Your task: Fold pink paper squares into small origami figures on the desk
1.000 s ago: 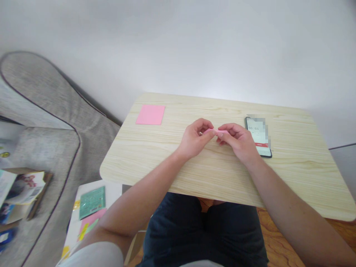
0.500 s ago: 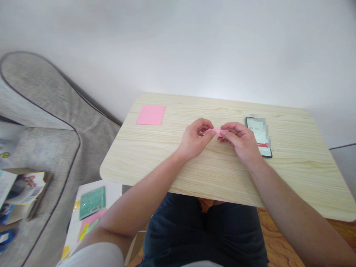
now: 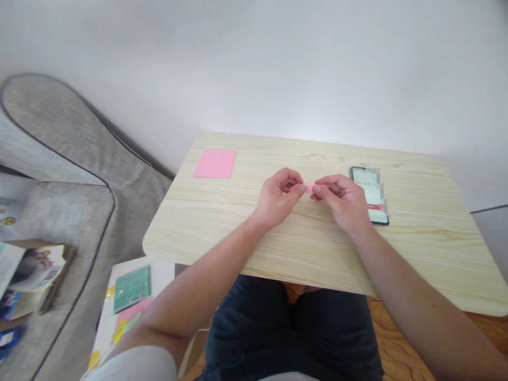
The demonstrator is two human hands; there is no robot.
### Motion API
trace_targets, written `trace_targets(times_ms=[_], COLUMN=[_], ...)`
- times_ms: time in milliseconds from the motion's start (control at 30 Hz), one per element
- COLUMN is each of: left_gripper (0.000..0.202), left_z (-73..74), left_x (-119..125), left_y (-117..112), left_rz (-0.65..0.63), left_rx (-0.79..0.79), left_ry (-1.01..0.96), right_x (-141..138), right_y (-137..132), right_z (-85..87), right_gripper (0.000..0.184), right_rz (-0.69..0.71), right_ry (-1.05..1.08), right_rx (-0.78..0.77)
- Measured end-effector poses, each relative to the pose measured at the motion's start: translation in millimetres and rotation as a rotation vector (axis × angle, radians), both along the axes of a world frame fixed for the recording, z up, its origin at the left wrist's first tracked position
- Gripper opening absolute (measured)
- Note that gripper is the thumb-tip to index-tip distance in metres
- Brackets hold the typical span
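A narrow strip of folded pink paper [image 3: 308, 188] is stretched between my two hands, just over the table. My left hand [image 3: 280, 197] pinches its left end between thumb and fingers. On the other end, my right hand [image 3: 344, 200] has its thumb on top and fingers curled beneath. Much of the strip is hidden by the fingers. A flat square sheet of pink paper [image 3: 215, 163] lies at the table's far left.
Beside my right hand a phone [image 3: 367, 193] lies on the light wood table [image 3: 420, 233], its screen showing a timer. Lower left, a green packet [image 3: 132, 289] rests on a white surface. A grey sofa [image 3: 71, 222] stands left, and a white wall [image 3: 278, 69] rises behind the table.
My right thumb has shifted slightly along the pink strip, and the strip's middle now shows flatter. Both hands otherwise keep nearly the same place.
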State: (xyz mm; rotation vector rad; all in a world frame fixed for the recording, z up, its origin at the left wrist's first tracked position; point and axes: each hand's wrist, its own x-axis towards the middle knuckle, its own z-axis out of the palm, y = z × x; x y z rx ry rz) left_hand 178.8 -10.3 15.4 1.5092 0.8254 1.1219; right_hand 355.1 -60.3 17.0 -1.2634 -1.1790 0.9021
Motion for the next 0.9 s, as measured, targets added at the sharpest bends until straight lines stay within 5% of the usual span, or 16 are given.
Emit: trace_targets(times_ms=[700, 900], left_gripper=[0.019, 0.015], left_z=[0.0, -2.0], left_x=[1.6, 0.6], left_y=[-0.5, 0.3], left_rz=[0.025, 0.054], left_rx=[-0.078, 0.035], left_ry=[-0.101, -0.026], right_x=[0.2, -0.1], right_y=[0.8, 0.2], right_z=[-5.2, -1.9], right_gripper=[0.023, 0.033], right_rz=[-0.014, -0.017], right_ry=[0.0, -0.005], right_rx=[-0.012, -0.029])
